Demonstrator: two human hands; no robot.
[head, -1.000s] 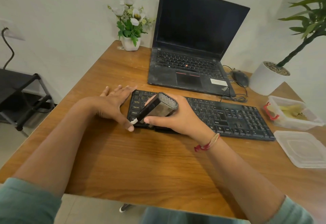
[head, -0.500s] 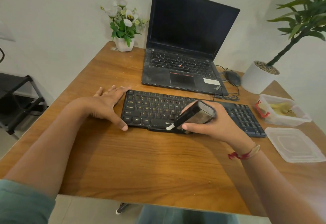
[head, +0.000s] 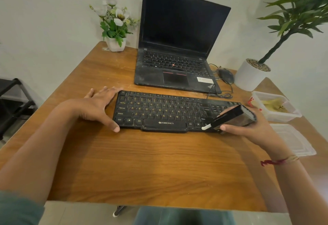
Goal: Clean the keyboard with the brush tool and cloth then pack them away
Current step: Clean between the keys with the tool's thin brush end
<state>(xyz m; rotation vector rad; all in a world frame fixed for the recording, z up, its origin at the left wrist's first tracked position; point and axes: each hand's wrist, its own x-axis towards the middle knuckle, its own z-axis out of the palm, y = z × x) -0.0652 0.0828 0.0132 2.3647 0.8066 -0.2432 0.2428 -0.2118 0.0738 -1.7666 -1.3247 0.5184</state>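
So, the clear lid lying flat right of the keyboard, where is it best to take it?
Probably at its rim. The lid lies flat on the table, thin and wide, so a hold from above finds nothing. Come in low from the right side and pinch the rim there.

light: soft, even, fairly bright — diffuse indoor | shadows: faint, on the table | focus: centre sharp, near sleeve blurred | edges: strong wide-angle bowing
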